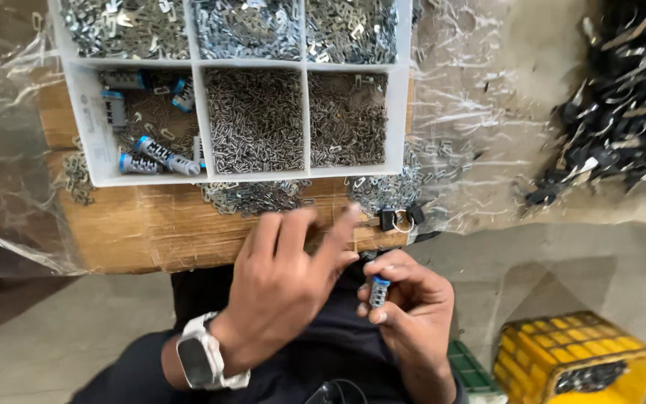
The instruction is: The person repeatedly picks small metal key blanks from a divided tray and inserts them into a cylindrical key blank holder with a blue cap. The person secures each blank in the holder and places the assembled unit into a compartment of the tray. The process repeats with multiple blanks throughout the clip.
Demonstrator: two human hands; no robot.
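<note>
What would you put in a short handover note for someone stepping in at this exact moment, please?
Left hand: raised over the edge of the wooden board, fingers spread, holding nothing that shows; a white watch is on its wrist.
Right hand: pinches a small metal cylinder with a blue cap, upright.
Parts: the white divided tray holds heaps of small metal pieces; its lower left compartment holds more blue-capped cylinders. Loose metal pieces lie on the board before the tray.
Done: several cylinders lie in the tray.
Left: the one in hand is not yet set down.
</note>
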